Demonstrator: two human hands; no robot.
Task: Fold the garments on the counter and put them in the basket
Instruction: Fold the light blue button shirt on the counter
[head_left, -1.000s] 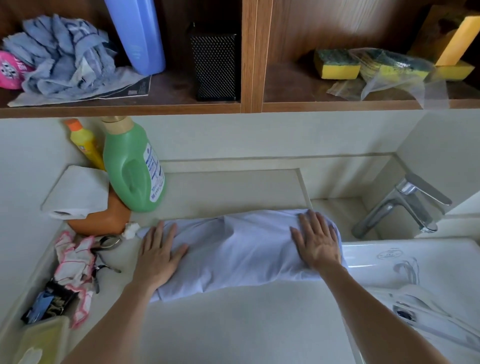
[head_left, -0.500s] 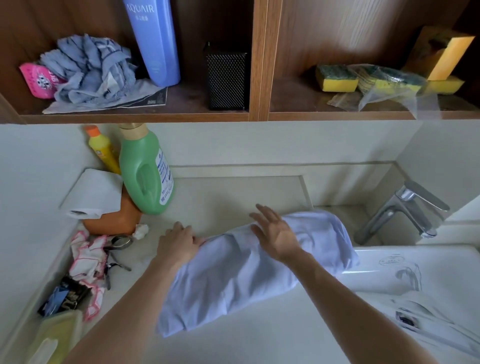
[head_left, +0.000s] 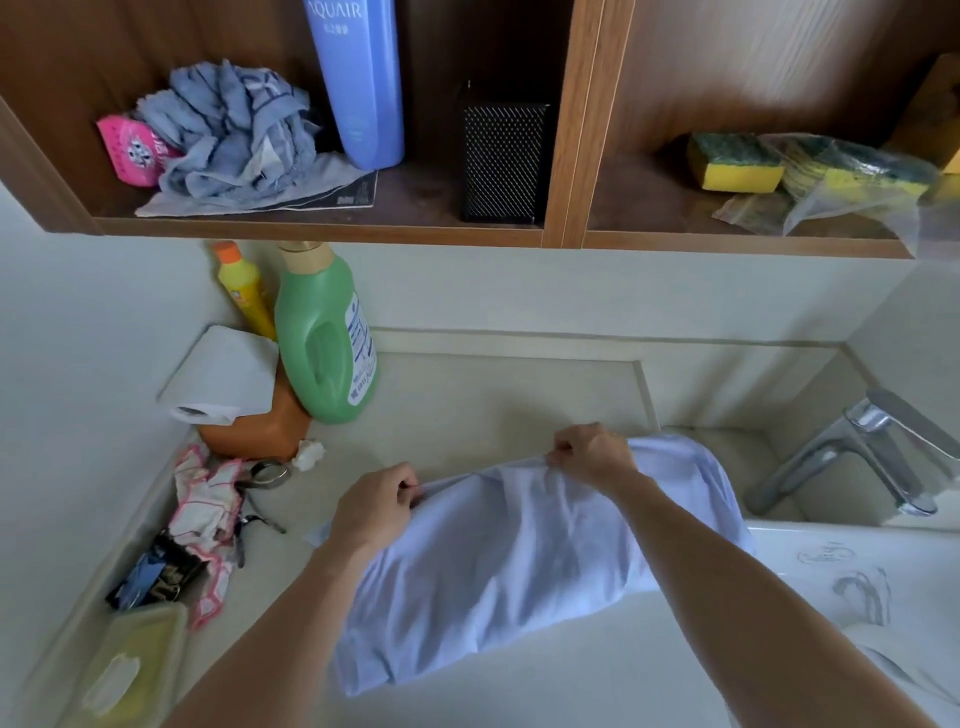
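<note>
A pale lavender-white garment (head_left: 509, 566) lies partly folded on the beige counter (head_left: 498, 405), its right end hanging over the sink's rim. My left hand (head_left: 374, 506) pinches the garment's far edge near its left end. My right hand (head_left: 592, 452) pinches the same far edge further right, fingers curled round the cloth. Both forearms reach in from the bottom of the frame across the fabric. No basket is in view.
A green detergent bottle (head_left: 324, 338), a yellow bottle (head_left: 244, 288), a paper roll (head_left: 223, 382) on an orange tub, a pink-edged cloth (head_left: 208, 514) and scissors crowd the counter's left. A chrome tap (head_left: 862, 447) and white sink (head_left: 841, 571) lie right. Wooden shelves (head_left: 322, 228) overhang above.
Both hands went from lying flat on the garment to pinching its far edge. My right hand moved left along the cloth, and the garment's left end has bunched and slid toward me.
</note>
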